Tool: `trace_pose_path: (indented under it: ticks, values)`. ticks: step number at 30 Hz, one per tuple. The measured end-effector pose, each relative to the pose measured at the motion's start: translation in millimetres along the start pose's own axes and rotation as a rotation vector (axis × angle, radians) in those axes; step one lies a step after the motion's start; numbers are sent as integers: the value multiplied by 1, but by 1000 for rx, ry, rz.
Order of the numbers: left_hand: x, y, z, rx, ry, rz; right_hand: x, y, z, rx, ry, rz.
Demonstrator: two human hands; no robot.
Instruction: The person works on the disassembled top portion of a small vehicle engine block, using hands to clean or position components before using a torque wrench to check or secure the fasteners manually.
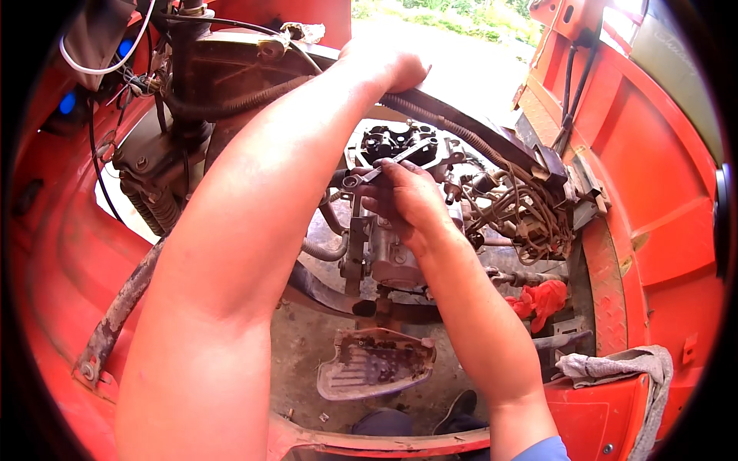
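My left hand (384,65) reaches across to the dark frame rail (430,111), fingers curled at its far side; what they hold is hidden. My right hand (403,192) grips a silver wrench (393,161) over the engine (396,257). The wrench lies diagonally, its ring end at my fingers and the other end over the black valve gear (384,138) at the engine's top.
Red body panels (661,230) surround the opening. Cables (530,223) and a red rag (542,300) are at the right. A grey cloth (630,365) drapes over the front right edge. A grimy cover (375,369) lies on the floor below.
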State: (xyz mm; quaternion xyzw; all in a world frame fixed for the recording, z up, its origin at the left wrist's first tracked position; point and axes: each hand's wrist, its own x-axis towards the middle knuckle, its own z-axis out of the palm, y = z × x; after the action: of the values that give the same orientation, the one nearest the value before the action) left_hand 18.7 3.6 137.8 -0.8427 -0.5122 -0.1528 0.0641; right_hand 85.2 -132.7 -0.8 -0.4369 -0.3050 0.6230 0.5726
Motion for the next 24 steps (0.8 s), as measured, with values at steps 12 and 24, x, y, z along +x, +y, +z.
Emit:
trace_pose_path:
  ticks: [12,24]
  values:
    - [-38,7,-30,-37,-20,-64,-34,-64,-88,-634,27,15]
    - [-27,1,-9,-50,100,109,-19,-119,-109,-671,4,151]
